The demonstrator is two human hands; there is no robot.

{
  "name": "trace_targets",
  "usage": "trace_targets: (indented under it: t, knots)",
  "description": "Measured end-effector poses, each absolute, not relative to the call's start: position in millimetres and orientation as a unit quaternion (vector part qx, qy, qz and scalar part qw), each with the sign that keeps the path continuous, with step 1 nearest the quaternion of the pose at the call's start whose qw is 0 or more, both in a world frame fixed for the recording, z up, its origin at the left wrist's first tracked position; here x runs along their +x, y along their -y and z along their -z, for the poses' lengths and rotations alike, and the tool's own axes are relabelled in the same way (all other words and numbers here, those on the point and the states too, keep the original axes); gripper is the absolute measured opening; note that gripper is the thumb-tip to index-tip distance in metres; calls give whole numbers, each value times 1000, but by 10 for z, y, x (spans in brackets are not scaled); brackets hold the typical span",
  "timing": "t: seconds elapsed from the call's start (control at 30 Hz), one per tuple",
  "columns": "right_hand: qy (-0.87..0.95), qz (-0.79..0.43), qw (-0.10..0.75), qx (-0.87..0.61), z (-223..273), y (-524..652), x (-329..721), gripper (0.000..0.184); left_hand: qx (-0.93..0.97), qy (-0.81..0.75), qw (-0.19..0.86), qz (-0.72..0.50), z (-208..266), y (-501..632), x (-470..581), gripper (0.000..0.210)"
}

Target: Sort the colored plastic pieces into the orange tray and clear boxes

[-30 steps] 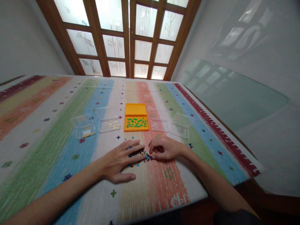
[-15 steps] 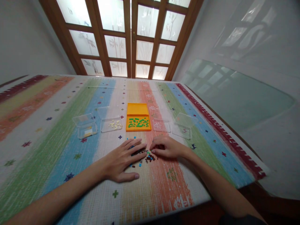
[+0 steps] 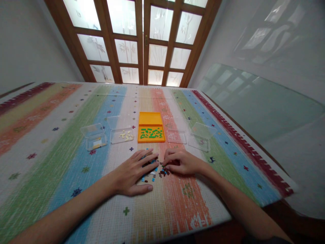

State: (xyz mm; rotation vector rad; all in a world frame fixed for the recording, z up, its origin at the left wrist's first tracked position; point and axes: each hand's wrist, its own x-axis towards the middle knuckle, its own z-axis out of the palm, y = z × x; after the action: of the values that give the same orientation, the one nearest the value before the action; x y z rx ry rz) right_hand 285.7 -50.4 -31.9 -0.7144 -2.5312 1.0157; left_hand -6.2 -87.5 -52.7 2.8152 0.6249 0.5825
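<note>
My left hand (image 3: pixel 132 173) lies palm down with its fingers spread over a pile of small building bricks (image 3: pixel 153 173), blue, grey and brown, covering part of it. Just right of those fingertips, my right hand (image 3: pixel 183 162) is closed, thumb and forefinger pinched at the edge of the dark brown bricks (image 3: pixel 164 172). Whatever sits between its fingertips is too small or hidden to make out. Beyond the hands stands an open yellow box (image 3: pixel 138 135) with several green bricks (image 3: pixel 152 137) in its lower half.
Left of the yellow box are an open clear box (image 3: pixel 119 142) with cream pieces and another clear box (image 3: pixel 87 145) holding a few yellowish and white pieces. Two clear open boxes (image 3: pixel 177 142) (image 3: pixel 199 148) stand at right. A striped cloth (image 3: pixel 106 217) covers the table.
A green brick visible near my right fingertips before no longer shows in the pile. My left fingers shifted slightly, and more blue and grey bricks show beneath them.
</note>
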Motion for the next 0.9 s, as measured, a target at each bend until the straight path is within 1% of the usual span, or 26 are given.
trace_targets:
  t: [0.13, 0.27, 0.4, 0.6, 0.73, 0.9]
  knots:
    - [889, -347, 156, -255, 322, 514, 2847, 12, 943, -216, 95, -235, 514, 871, -75, 66]
    - [899, -319, 156, -257, 326, 519, 2842, 16, 931, -237, 79, -264, 532, 861, -107, 55]
    - [898, -324, 151, -255, 312, 519, 2848, 14, 926, -247, 62, -279, 553, 855, -122, 44]
    - [899, -321, 155, -254, 300, 529, 2850, 14, 924, -244, 34, -293, 532, 863, -109, 38]
    - [906, -309, 148, -250, 301, 536, 2853, 16, 922, -246, 33, -297, 513, 865, -111, 36]
    - [906, -314, 139, -248, 284, 534, 2874, 14, 917, -248, 32, -312, 504, 865, -105, 32]
